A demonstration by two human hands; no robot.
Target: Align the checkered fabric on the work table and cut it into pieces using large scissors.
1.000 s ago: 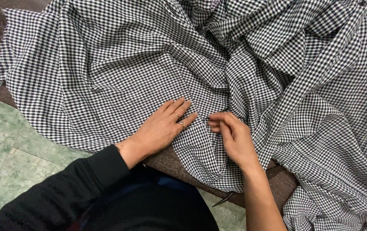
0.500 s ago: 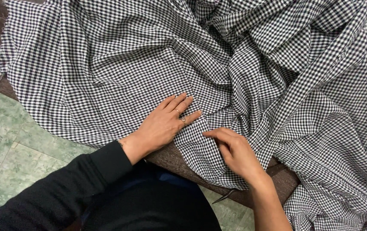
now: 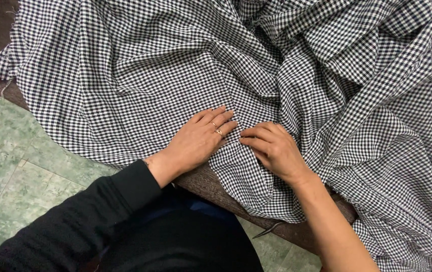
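A large black-and-white checked cloth [image 3: 175, 65] lies crumpled over a dark table. My left hand [image 3: 198, 138], with rings on two fingers and a black sleeve behind it, rests flat on the cloth near the table's front edge, fingers together and pointing up-right. My right hand [image 3: 274, 150] lies just to its right, fingers curled and pressing a fold of the cloth, fingertips almost touching the left hand. Whether the right fingers pinch the fabric or only press it is unclear.
The dark brown table edge [image 3: 211, 184] runs diagonally from upper left to lower right under the cloth. Green mottled floor tiles [image 3: 19, 171] show at the lower left. The cloth bunches in thick folds [image 3: 327, 55] at the upper right and hangs over the front edge.
My right hand has slid down and left along the fold, toward the left hand. The left hand has stayed flat in nearly the same spot. The view has shifted slightly.
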